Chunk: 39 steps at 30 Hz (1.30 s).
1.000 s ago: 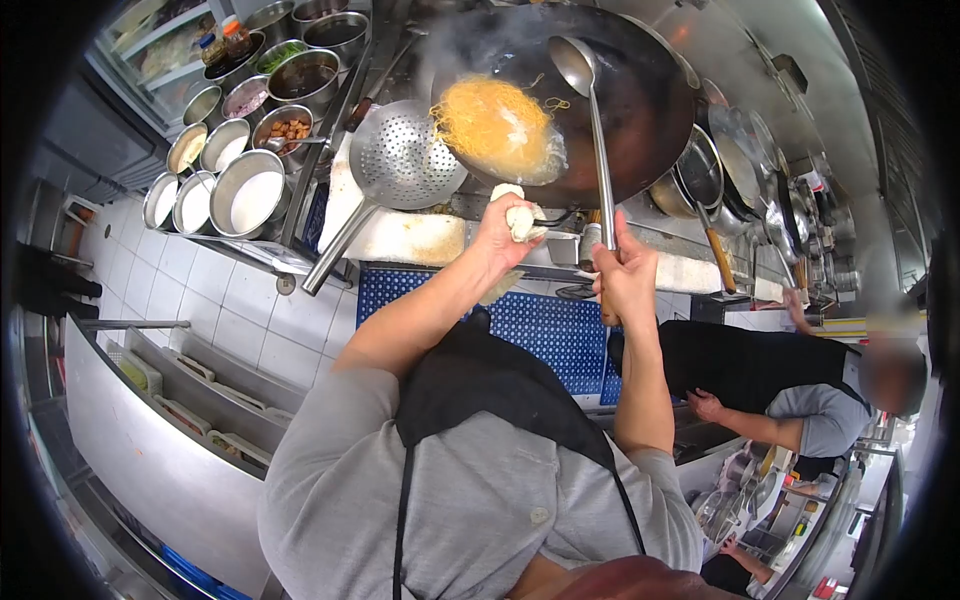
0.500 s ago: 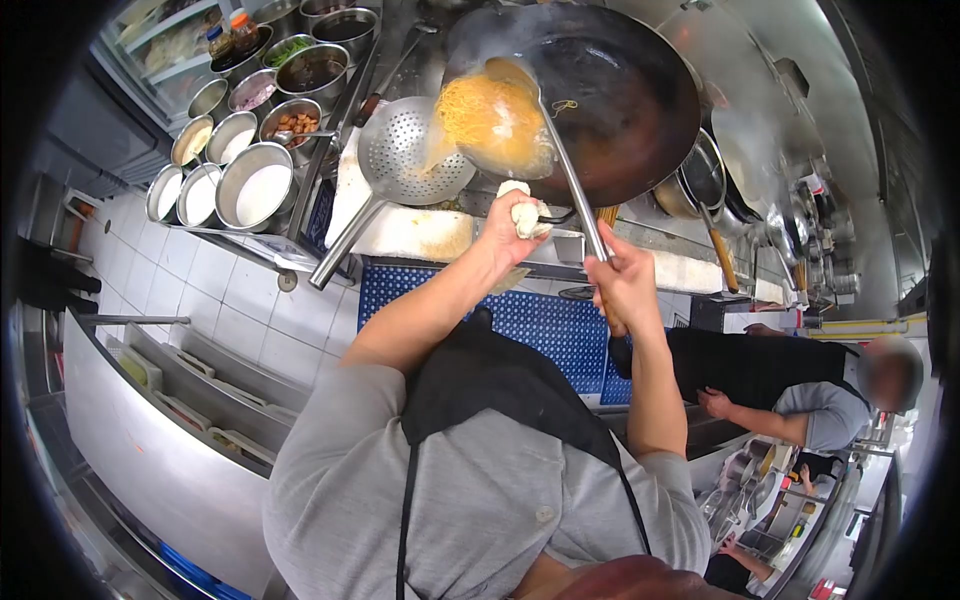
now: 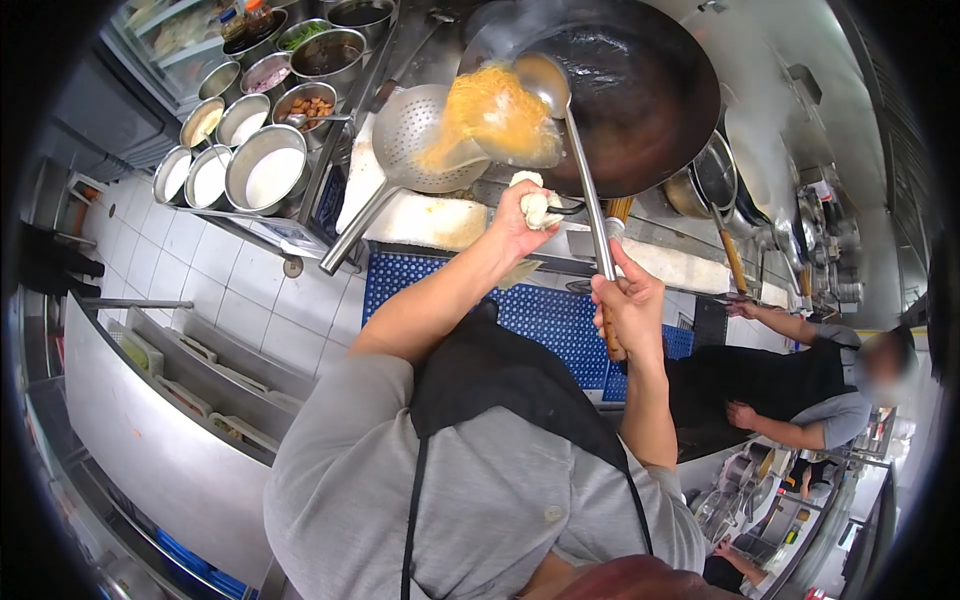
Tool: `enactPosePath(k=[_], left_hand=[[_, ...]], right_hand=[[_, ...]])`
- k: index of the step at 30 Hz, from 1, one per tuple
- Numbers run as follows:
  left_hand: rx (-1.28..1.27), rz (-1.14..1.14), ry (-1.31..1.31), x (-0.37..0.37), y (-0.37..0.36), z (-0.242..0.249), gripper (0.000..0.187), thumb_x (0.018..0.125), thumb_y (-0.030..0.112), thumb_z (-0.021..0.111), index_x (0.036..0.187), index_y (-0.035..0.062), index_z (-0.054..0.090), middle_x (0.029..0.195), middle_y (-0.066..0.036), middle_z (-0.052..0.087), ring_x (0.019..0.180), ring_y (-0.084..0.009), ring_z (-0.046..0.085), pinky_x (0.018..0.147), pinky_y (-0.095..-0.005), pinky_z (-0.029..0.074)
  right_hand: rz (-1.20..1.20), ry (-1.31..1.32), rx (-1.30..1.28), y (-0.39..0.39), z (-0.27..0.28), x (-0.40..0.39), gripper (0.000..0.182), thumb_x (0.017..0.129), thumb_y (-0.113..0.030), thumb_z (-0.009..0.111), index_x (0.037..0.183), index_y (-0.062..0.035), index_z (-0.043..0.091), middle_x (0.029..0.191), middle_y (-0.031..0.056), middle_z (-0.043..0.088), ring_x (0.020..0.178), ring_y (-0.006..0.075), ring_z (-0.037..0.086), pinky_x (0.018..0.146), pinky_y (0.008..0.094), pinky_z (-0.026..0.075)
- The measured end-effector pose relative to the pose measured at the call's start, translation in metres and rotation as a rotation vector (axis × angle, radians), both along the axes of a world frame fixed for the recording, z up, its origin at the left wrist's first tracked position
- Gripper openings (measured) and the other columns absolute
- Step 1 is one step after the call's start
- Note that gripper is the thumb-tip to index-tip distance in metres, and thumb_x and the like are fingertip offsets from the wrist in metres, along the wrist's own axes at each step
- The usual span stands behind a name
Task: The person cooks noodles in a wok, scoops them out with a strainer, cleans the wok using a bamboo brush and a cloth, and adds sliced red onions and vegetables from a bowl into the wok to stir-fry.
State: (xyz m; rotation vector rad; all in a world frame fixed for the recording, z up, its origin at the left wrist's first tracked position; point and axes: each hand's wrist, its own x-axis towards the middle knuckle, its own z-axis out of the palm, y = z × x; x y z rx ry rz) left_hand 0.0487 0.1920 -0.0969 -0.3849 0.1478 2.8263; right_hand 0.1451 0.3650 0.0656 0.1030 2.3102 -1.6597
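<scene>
My left hand (image 3: 522,222) grips a folded pale cloth (image 3: 541,209) around the dark handle of a large black wok (image 3: 640,130). In my right hand (image 3: 630,303) is the wooden grip of a long metal ladle (image 3: 585,180). Its bowl rests against the noodles, near the wok's left side. Yellow noodles (image 3: 490,105) with cloudy liquid spill over the wok's left edge onto a perforated metal strainer (image 3: 405,135). That strainer's handle sticks out toward the lower left, held by neither hand. Steam blurs the far edge of the wok.
Left of the stove stand several metal pots, among them one with white contents (image 3: 268,175) and one with brown chunks (image 3: 306,103). A white folded towel (image 3: 430,222) lies along the stove's front. To the right are more pans (image 3: 712,170) and a co-worker in a black apron (image 3: 770,385).
The ladle bowl has shifted right, off the top of the noodles. More noodles now lie over the strainer. The co-worker has stretched an arm toward the stove.
</scene>
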Motion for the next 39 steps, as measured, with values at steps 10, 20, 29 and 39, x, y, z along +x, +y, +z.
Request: enactPosePath(k=[10,20,29,39], left_hand=[[0.096,-0.032,0.077,0.002,-0.010,-0.008,0.011,0.075,0.016,0.064,0.081,0.0092,0.059,0.076,-0.013,0.063,0.064,-0.0256,0.061,0.048,-0.0353,0.050],[0.093,-0.078,0.102,0.013,-0.020,-0.017,0.013,0.075,0.019,0.064,0.083,0.0125,0.057,0.080,-0.015,0.060,0.064,-0.0252,0.055,0.048,-0.0311,0.043],[0.099,-0.128,0.157,0.011,-0.022,-0.040,0.018,0.072,0.021,0.066,0.085,0.0091,0.061,0.082,-0.017,0.066,0.064,-0.0282,0.062,0.049,-0.0343,0.046],[0.207,-0.194,0.243,0.012,-0.030,-0.051,0.023,0.071,0.021,0.064,0.088,0.0072,0.059,0.083,-0.017,0.063,0.067,-0.0283,0.059,0.049,-0.0334,0.046]], right_hand=[[-0.003,0.174,-0.041,-0.018,-0.013,-0.029,0.061,0.090,0.001,0.064,0.147,0.0033,0.042,0.065,0.0014,0.059,0.044,0.0067,0.052,0.037,0.0223,0.041],[0.066,0.096,-0.037,-0.032,-0.015,-0.028,0.061,0.089,-0.001,0.065,0.146,0.0022,0.043,0.066,0.0033,0.061,0.044,0.0087,0.054,0.036,0.0244,0.042],[0.134,-0.055,-0.065,-0.038,-0.020,-0.012,0.061,0.088,0.001,0.065,0.146,0.0023,0.044,0.066,0.0022,0.061,0.044,0.0077,0.053,0.037,0.0245,0.041],[0.060,0.065,-0.050,-0.037,-0.022,-0.015,0.061,0.089,0.002,0.063,0.146,0.0010,0.043,0.066,0.0044,0.061,0.044,0.0080,0.053,0.037,0.0235,0.042]])
